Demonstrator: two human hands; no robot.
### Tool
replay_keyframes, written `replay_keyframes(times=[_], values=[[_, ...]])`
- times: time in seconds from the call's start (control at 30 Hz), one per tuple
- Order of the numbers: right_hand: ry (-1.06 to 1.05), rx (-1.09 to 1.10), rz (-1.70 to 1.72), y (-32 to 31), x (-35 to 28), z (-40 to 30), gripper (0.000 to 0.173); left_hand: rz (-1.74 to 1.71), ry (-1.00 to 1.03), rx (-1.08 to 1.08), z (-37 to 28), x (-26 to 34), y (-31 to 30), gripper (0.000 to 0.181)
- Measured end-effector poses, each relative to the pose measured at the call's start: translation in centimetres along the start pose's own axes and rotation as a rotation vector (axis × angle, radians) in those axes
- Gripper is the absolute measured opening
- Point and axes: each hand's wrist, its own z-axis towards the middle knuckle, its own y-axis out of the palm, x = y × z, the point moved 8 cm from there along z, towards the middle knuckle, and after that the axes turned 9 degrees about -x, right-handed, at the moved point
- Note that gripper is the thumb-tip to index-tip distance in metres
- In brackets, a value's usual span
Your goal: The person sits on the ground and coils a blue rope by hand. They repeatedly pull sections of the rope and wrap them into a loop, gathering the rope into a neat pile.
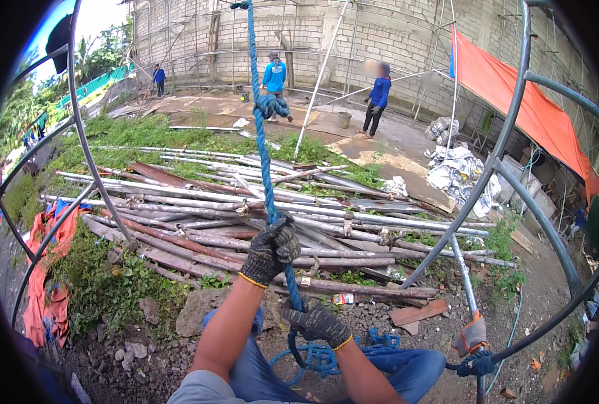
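A thick blue rope (262, 151) hangs down from above, with a knot (270, 106) partway along it. My left hand (274, 247), in a dark knitted glove with a yellow cuff, is closed around the rope. Lower down and slightly to the right, my right hand (317, 320), gloved alike, also grips the rope. Below it the rope runs down to a loose coil (324, 356) on the gravel between my jeans-clad legs. More blue rope is knotted (476, 363) around a metal tube at the lower right.
Scaffold pipes with clamps (299, 212) lie piled ahead. Metal scaffold frames (481, 177) stand on both sides. Three people (380, 98) stand farther off before a block wall (370, 45). An orange tarp (526, 101) hangs at right; stones (198, 313) and a wooden board (418, 312) lie nearby.
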Motion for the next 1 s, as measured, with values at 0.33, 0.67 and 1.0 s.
replay_keyframes(times=[0.33,0.67,1.0], values=[[-0.266,-0.362,0.948,-2.8,-0.4,6.5,0.043,0.257,-0.029,0.29,-0.6,-0.4,-2.2,0.011],[0.102,-0.04,0.473,2.5,9.3,2.2,0.024,0.017,0.089,0.095,1.4,0.6,-1.5,0.042],[-0.042,-0.001,0.396,-1.5,10.7,-0.6,0.02,0.026,-0.103,0.171,0.4,-4.2,-4.0,0.033]])
